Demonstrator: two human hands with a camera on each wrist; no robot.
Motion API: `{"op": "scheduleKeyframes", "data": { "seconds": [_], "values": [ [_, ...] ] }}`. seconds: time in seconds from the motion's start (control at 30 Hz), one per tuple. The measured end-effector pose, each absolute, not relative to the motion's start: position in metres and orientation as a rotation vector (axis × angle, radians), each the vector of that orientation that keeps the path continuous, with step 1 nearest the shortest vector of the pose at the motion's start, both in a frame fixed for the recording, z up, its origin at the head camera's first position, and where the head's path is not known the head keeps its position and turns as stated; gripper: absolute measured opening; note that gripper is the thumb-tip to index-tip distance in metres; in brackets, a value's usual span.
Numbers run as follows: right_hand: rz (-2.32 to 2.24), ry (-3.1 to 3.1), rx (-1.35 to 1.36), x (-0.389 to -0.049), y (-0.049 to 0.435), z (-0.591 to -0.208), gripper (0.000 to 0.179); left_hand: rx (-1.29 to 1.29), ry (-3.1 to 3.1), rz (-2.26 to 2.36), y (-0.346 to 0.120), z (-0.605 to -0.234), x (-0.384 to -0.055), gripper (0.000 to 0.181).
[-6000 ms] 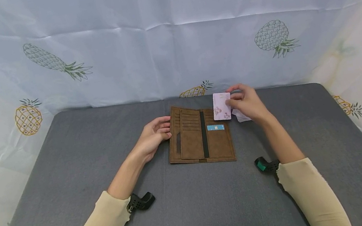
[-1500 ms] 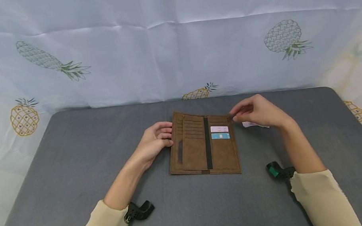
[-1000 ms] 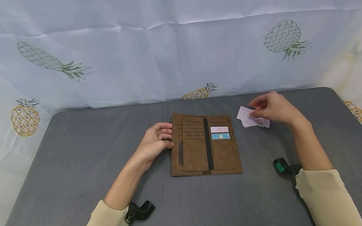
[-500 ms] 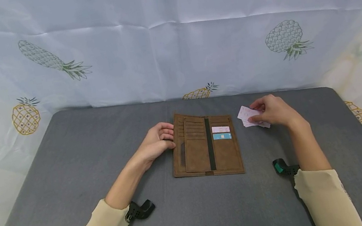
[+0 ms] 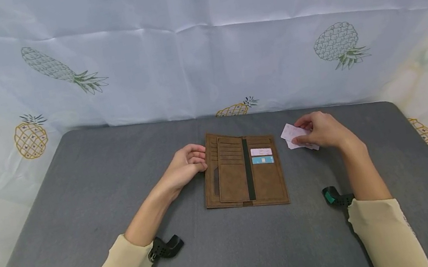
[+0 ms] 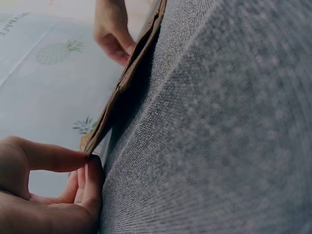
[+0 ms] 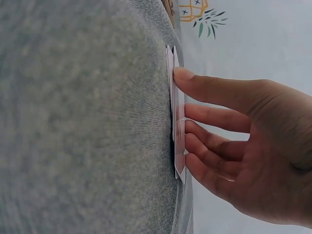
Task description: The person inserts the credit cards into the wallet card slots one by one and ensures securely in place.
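A brown bifold wallet lies spread open on the grey table. One pink card and a blue card show in slots on its right side. My left hand pinches the wallet's left edge, with the thumb above and a finger below, and that edge is lifted off the cloth. To the right of the wallet, a small fanned pile of pink cards lies flat. My right hand is over the pile, its thumb and fingertips touching the top card and partly covering the pile.
The table has a grey cloth cover. A pale curtain with printed pineapples hangs along its back edge and both sides. Black wrist devices sit at both cuffs.
Earlier, my right hand held a pink card above the wallet; that card is now in a slot. The hand then moved right to the pile. My left hand stayed at the wallet's edge.
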State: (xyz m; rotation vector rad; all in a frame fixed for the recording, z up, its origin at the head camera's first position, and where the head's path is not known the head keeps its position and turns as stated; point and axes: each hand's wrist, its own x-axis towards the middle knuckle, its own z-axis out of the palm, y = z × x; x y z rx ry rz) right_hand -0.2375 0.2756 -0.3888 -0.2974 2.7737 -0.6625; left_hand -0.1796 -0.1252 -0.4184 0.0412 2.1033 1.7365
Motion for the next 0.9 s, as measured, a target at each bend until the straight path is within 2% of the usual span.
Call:
{"op": "scheduleKeyframes", "data": {
  "seconds": [0.47, 0.73, 0.9],
  "values": [
    [-0.714, 2.811, -0.216, -0.2351, 0.2770, -0.3890, 0.061, 0.063, 2.067, 1.797, -0.1261, -0.4196, -0.1791, 0.051],
    [-0.886, 2.800, -0.296, -0.2353, 0.2779, -0.3884, 0.040, 0.093, 2.064, 1.825, -0.1251, -0.4202, -0.1786, 0.058],
    [-1.094, 2.709, -0.325, -0.2341, 0.2761, -0.3855, 0.041, 0.099, 2.052, 1.840, -0.1259, -0.4202, -0.1777, 0.058]
  ]
}}
